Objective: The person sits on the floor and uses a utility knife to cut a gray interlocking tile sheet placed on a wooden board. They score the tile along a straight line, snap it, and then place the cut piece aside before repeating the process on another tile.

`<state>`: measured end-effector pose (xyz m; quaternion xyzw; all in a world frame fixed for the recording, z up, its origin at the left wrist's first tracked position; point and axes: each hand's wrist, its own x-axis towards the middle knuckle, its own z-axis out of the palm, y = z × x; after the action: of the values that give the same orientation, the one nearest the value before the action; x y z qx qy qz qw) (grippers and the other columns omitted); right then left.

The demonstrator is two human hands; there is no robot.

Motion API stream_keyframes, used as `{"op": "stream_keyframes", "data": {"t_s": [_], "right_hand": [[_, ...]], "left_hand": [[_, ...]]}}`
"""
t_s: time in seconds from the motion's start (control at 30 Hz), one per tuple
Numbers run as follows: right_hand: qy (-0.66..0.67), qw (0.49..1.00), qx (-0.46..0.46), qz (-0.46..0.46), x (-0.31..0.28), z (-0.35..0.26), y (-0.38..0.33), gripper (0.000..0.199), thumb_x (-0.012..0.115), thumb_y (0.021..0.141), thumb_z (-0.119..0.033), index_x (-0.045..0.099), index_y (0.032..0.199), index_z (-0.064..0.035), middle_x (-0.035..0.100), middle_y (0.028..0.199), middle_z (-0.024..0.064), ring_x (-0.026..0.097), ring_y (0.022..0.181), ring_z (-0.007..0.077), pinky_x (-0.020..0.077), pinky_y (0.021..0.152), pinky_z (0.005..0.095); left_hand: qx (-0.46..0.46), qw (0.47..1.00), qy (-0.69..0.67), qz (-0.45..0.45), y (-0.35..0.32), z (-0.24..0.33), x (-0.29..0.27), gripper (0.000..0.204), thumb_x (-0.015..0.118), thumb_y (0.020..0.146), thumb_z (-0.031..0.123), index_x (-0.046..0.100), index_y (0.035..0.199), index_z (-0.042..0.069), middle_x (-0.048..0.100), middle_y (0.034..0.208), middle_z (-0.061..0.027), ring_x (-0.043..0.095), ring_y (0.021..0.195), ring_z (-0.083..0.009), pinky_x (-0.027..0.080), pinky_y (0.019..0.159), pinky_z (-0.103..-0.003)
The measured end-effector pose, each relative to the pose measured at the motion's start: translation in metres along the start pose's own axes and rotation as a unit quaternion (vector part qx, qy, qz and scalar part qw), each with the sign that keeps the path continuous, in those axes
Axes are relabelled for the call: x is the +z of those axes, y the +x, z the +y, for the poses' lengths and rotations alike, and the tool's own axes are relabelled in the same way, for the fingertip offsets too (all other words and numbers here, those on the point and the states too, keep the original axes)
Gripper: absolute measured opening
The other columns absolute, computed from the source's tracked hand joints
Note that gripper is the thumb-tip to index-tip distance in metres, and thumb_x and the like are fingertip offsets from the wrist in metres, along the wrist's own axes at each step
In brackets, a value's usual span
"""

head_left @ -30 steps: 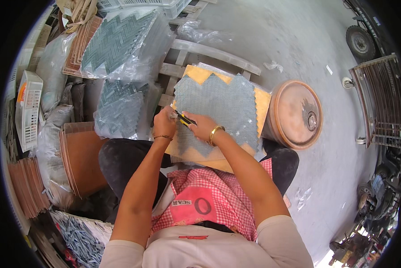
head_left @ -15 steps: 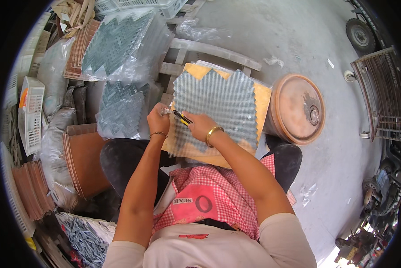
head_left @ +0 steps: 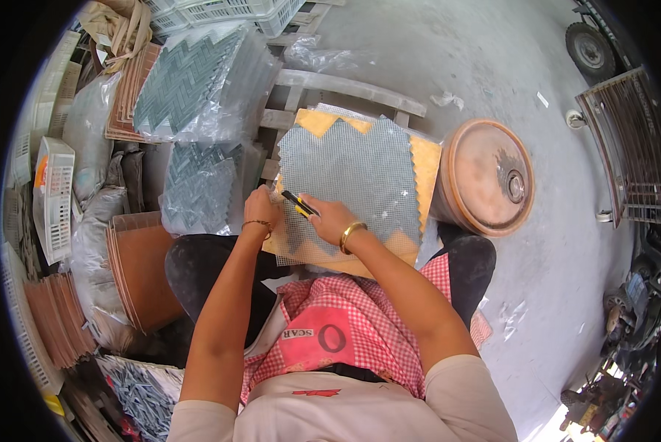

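A grey-green mosaic tile sheet [head_left: 349, 177] with zigzag ends lies in front of me, its white backing mesh facing up. Beneath it is a yellow board [head_left: 431, 158]. My right hand [head_left: 332, 219] is closed around a black and yellow utility knife [head_left: 299, 205], whose front end points at the sheet's left edge. My left hand [head_left: 262, 208] is closed at that same edge, pinching the mesh border; its fingertips are partly hidden. Bare mesh [head_left: 301, 254] sticks out past the tiles at the near end.
Plastic-wrapped tile sheets [head_left: 190, 85] are stacked at the far left, above another wrapped pile [head_left: 201, 188]. Brown boards [head_left: 142, 269] stand left of my knee. A round brown lidded drum [head_left: 485, 184] stands close on the right. A box of loose tile strips [head_left: 142, 394] sits lower left.
My left hand has moved slightly down along the sheet's left edge. The right hand and knife have shifted a little down and right. The view has tilted slightly.
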<state>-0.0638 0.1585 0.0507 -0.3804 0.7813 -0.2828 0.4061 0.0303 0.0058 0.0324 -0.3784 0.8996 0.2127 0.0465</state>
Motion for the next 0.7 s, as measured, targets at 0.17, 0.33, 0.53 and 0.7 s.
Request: {"op": "stream_keyframes", "data": {"t_s": [0.17, 0.33, 0.53, 0.7], "right_hand": [[-0.016, 1.0, -0.003, -0.009, -0.005, -0.011, 0.006, 0.048, 0.045, 0.079, -0.015, 0.035, 0.126, -0.0192, 0.057, 0.081, 0.0206, 0.056, 0.07, 0.0344, 0.0449, 0.067, 0.0397], [0.01, 1.0, 0.004, 0.004, -0.003, -0.013, 0.012, 0.047, 0.046, 0.079, -0.015, 0.037, 0.125, -0.0185, 0.058, 0.082, 0.0202, 0.056, 0.071, 0.0341, 0.0449, 0.068, 0.0395], [0.022, 1.0, -0.005, -0.007, 0.006, -0.004, 0.001, 0.045, 0.046, 0.079, -0.014, 0.038, 0.124, -0.0147, 0.058, 0.083, 0.0205, 0.056, 0.073, 0.0339, 0.0448, 0.068, 0.0397], [-0.038, 0.999, -0.004, -0.005, 0.004, -0.012, 0.007, 0.046, 0.044, 0.079, -0.011, 0.036, 0.124, -0.0139, 0.058, 0.083, 0.0209, 0.056, 0.073, 0.0344, 0.0446, 0.069, 0.0405]], "left_hand": [[-0.003, 1.0, -0.024, 0.02, -0.007, 0.006, -0.006, 0.017, 0.059, 0.065, 0.012, 0.055, 0.079, 0.004, 0.057, 0.079, -0.0211, 0.052, 0.078, -0.0388, 0.042, 0.066, -0.042], [-0.015, 0.997, -0.058, 0.039, -0.011, 0.008, -0.003, 0.014, 0.054, 0.072, 0.011, 0.055, 0.086, 0.008, 0.058, 0.075, -0.019, 0.055, 0.074, -0.0376, 0.044, 0.063, -0.042], [-0.001, 0.995, -0.08, 0.061, -0.014, 0.008, -0.003, 0.015, 0.055, 0.07, 0.008, 0.055, 0.084, 0.006, 0.057, 0.075, -0.0192, 0.054, 0.075, -0.0378, 0.043, 0.062, -0.041], [-0.004, 0.994, -0.094, 0.059, -0.015, 0.018, -0.01, 0.015, 0.057, 0.067, 0.003, 0.055, 0.083, 0.003, 0.057, 0.075, -0.0203, 0.054, 0.075, -0.0382, 0.043, 0.063, -0.039]]}}
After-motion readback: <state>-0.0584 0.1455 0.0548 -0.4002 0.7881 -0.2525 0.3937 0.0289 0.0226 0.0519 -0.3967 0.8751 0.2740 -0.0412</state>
